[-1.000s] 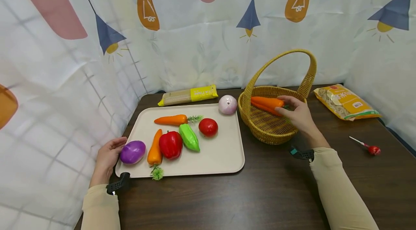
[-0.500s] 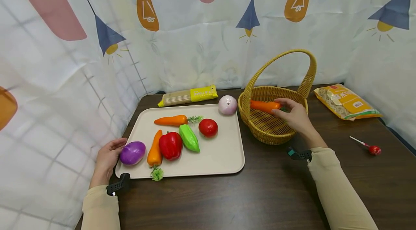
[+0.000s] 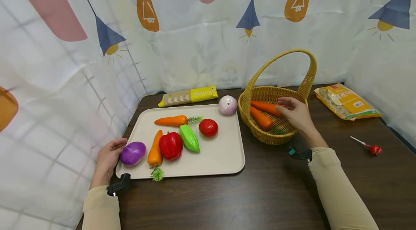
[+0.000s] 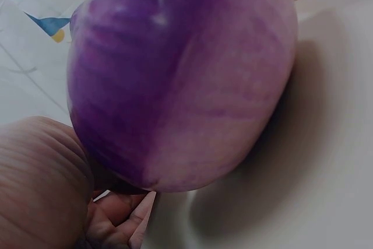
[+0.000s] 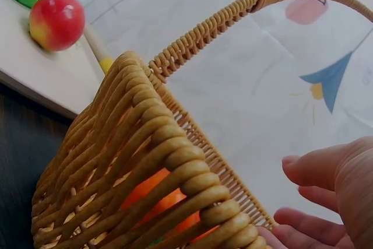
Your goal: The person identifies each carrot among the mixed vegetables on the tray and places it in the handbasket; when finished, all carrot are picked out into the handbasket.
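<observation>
My right hand [image 3: 296,113] hovers over the right part of the wicker basket [image 3: 271,138], near the leafy end of an orange carrot [image 3: 264,107]. Thumb and fingers stand apart in the right wrist view, with nothing visible between them. A second carrot [image 3: 262,120] lies in front of the first inside the basket. At the left edge of the beige tray [image 3: 208,165], my left hand [image 3: 108,156] rests beside a purple oval vegetable [image 3: 133,153]. That vegetable [image 4: 186,74] hides part of the hand in the left wrist view; some fingertips show outside the tray's rim.
On the tray lie two more carrots [image 3: 171,120], a red bell pepper [image 3: 170,146], a green pepper [image 3: 189,138], a tomato [image 3: 208,128] and an onion [image 3: 228,105]. Behind it is a noodle pack [image 3: 188,96]. A grain bag [image 3: 347,102] and lollipop [image 3: 373,150] lie right.
Inside the basket the two carrots have come apart, one now lying nearer the front. My right hand has drawn slightly off the carrot it held. The left hand has stayed put.
</observation>
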`<state>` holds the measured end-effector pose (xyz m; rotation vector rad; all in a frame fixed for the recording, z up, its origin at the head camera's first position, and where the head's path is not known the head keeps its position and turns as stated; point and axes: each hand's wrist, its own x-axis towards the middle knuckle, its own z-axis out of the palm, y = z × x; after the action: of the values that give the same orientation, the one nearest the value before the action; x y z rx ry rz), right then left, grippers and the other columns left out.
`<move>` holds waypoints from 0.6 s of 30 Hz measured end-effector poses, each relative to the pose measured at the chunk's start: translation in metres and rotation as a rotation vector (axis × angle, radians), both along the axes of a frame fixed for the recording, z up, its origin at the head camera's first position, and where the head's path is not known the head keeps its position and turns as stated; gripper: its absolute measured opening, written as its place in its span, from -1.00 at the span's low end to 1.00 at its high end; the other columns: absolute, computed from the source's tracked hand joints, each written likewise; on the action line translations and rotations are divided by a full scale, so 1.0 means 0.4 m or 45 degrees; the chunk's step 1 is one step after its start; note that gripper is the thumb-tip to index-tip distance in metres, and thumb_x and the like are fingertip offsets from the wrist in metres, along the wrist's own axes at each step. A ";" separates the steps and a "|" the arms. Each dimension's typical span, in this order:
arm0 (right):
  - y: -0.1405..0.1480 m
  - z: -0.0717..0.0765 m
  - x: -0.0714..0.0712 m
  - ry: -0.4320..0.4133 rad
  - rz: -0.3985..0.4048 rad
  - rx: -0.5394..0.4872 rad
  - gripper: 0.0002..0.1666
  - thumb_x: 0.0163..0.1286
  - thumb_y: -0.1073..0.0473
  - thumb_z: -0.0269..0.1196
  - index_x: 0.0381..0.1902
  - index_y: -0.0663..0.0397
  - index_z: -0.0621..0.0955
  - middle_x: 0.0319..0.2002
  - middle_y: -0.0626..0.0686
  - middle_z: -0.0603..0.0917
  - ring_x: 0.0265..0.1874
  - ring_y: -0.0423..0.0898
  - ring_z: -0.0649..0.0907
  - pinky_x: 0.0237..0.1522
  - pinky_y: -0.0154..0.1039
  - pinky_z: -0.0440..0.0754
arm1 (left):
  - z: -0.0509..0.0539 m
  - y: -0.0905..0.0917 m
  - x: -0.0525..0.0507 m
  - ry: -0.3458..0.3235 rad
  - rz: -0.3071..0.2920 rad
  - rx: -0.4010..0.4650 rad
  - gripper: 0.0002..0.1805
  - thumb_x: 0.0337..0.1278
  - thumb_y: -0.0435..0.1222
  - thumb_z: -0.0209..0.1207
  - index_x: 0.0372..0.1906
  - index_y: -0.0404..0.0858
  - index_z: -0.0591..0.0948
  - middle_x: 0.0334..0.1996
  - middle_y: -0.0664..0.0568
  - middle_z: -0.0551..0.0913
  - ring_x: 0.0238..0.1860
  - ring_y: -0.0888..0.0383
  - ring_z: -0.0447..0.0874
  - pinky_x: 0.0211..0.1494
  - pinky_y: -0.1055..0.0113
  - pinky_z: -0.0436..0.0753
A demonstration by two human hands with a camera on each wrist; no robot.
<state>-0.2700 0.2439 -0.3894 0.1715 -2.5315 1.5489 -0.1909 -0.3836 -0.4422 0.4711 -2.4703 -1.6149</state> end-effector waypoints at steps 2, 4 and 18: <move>0.000 0.000 0.000 -0.003 -0.001 -0.003 -0.37 0.41 -0.11 0.21 0.28 0.15 0.47 0.18 0.28 0.53 0.09 0.00 0.54 -0.15 -0.54 0.51 | -0.001 -0.001 0.000 0.005 -0.011 -0.003 -0.54 0.37 -0.50 -0.08 0.33 -0.51 0.35 -0.22 0.51 0.56 -0.20 0.69 0.47 -0.05 0.73 0.45; 0.000 0.001 0.001 -0.006 -0.002 -0.003 -0.37 0.41 -0.11 0.21 0.28 0.15 0.48 0.16 0.27 0.55 0.05 -0.10 0.55 -0.15 -0.55 0.51 | -0.002 -0.002 0.001 0.014 -0.020 -0.001 -0.54 0.38 -0.49 -0.07 0.33 -0.51 0.34 -0.22 0.51 0.56 -0.19 0.69 0.47 -0.04 0.71 0.46; -0.055 0.071 0.041 0.193 -0.048 -0.237 -0.63 0.42 0.00 0.22 -0.03 0.17 0.65 -0.27 -0.12 0.70 -0.37 -0.07 0.61 -0.34 -0.35 0.68 | -0.003 -0.002 0.003 0.039 -0.033 0.011 -0.54 0.38 -0.48 -0.05 0.33 -0.53 0.34 -0.24 0.52 0.55 -0.20 0.69 0.48 -0.04 0.70 0.47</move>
<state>-0.2537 0.2220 -0.3608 0.2071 -2.2500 1.6782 -0.1896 -0.3844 -0.4433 0.4143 -2.4580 -1.6309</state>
